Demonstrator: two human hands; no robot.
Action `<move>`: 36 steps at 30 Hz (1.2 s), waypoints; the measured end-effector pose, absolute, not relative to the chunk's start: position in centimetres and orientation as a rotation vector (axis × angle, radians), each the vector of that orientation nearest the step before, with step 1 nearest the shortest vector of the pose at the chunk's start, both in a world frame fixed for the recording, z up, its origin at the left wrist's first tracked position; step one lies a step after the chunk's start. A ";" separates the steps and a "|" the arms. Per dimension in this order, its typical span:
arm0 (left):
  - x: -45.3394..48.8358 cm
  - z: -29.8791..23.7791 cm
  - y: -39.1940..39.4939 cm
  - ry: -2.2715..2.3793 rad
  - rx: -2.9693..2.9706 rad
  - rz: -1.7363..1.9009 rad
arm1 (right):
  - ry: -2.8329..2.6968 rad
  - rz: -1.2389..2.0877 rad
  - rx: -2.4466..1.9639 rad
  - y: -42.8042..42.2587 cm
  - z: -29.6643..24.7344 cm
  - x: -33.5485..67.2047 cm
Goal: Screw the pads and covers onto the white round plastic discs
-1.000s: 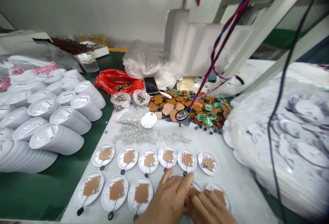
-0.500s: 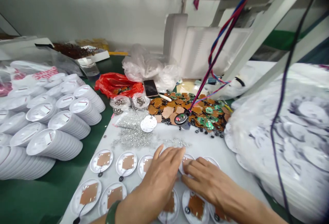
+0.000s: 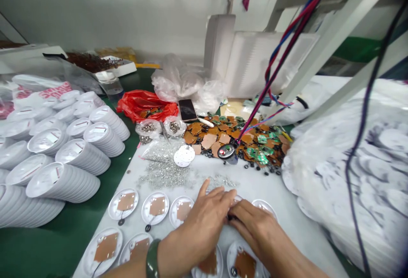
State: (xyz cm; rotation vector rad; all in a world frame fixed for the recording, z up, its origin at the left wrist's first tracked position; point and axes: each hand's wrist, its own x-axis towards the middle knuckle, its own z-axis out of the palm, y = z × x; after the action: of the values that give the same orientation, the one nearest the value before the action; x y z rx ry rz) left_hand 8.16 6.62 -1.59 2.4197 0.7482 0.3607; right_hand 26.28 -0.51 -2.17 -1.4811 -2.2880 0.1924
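My left hand (image 3: pixel 204 214) bends over a white round plastic dish (image 3: pixel 237 198), one finger raised and the others curled together; what sits under them is hidden. Against it, my right hand (image 3: pixel 258 222) has its fingers pressed together at the same dish. A small dark part (image 3: pixel 230 217) shows at the right fingertips, too covered to name. Similar dishes lie around in rows, many with a brown square circuit board (image 3: pixel 157 206) inside and a black round piece (image 3: pixel 148 228) on a thin wire. Another white dish (image 3: pixel 264 205) is just beyond my right hand.
Behind the dishes lie a heap of small silvery screws (image 3: pixel 165 169), white discs (image 3: pixel 184 156) and a pile of brown and green boards (image 3: pixel 210 140). Stacked white cups (image 3: pixel 63 182) stand left, a filled plastic bag (image 3: pixel 366 184) right. Coloured wires (image 3: pixel 270 78) hang down from above.
The right hand's fingers have drawn together and come closer to my left hand. My left hand has shifted slightly right. The view has moved a little.
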 end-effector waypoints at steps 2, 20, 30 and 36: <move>8.3 -1.0 6.8 0.747 2.394 0.328 | -2.281 0.177 -1.484 -0.9 -2.3 26.4; 9.2 -4.1 7.6 0.594 2.571 0.411 | -2.478 -0.168 -1.387 -0.1 -3.4 26.8; 9.1 -1.3 8.2 0.605 2.497 0.277 | -2.539 -0.225 -1.338 0.7 -3.2 26.3; 9.0 -1.0 8.0 0.620 2.497 0.298 | -2.501 -0.233 -1.245 0.4 -2.6 26.7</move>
State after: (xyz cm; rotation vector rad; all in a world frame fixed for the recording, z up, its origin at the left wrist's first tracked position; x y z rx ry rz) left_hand 8.98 8.03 -0.96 2.4965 0.6205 0.2981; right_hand 26.68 0.41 -2.57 -1.2452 -2.5009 -0.2335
